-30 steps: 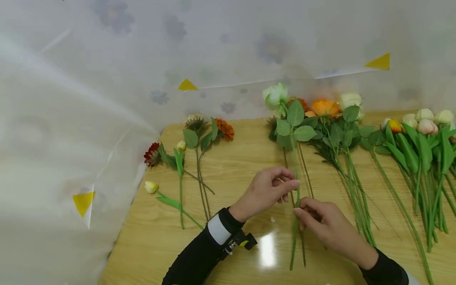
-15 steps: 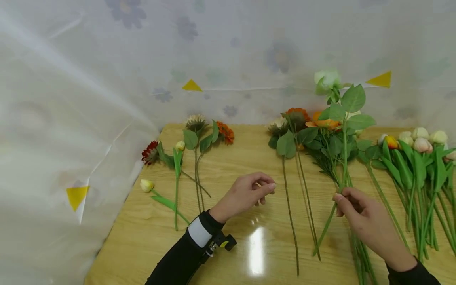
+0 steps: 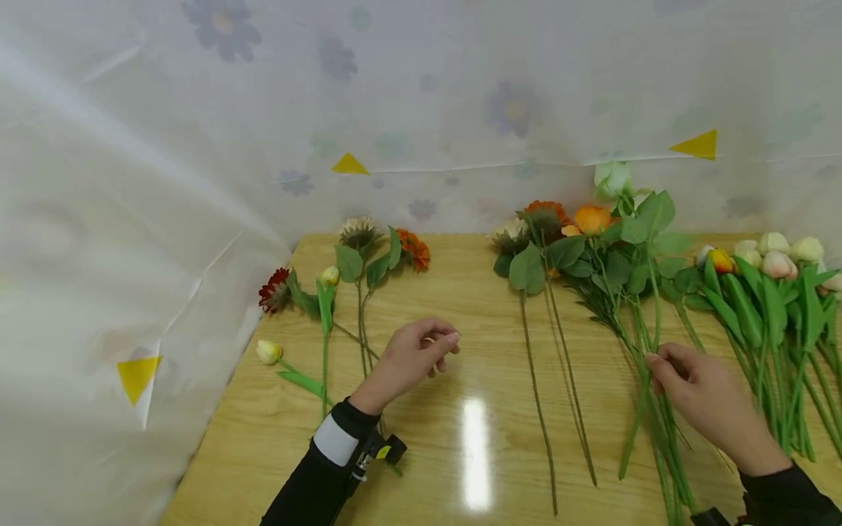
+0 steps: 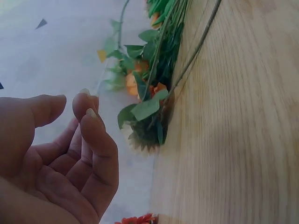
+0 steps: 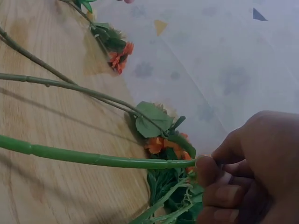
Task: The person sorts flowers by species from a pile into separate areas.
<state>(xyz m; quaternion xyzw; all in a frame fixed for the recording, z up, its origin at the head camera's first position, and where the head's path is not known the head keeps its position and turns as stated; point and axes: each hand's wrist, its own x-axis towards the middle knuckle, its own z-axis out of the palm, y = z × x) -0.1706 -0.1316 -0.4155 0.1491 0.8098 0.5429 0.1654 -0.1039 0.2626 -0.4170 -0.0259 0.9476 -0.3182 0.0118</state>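
Observation:
My right hand (image 3: 713, 402) pinches the green stem (image 5: 93, 158) of a pale green-white rose (image 3: 613, 180) between thumb and index finger. The rose leans over a bunch of flowers with an orange bloom (image 3: 592, 219), and its leaves overlap theirs. My left hand (image 3: 408, 361) hovers over the middle of the table, holding nothing, with its fingers loosely curled. In the left wrist view, a gap shows between the left thumb and fingertips. Near the left hand lie several separate flowers, among them an orange one (image 3: 414, 250) and a yellow tulip (image 3: 268, 352).
Several tulips (image 3: 779, 267) lie in a bunch at the table's right. Two thin brown-stemmed flowers, one cream (image 3: 511, 235) and one rust-orange (image 3: 547, 212), lie left of the bunch. A translucent flower-patterned sheet (image 3: 421, 88) hangs behind the wooden table (image 3: 454, 285).
My right hand has carried the rose rightward, from beside the brown-stemmed flowers to the orange-flower bunch, and lowered it. The left hand has let go of its stem and drawn back left.

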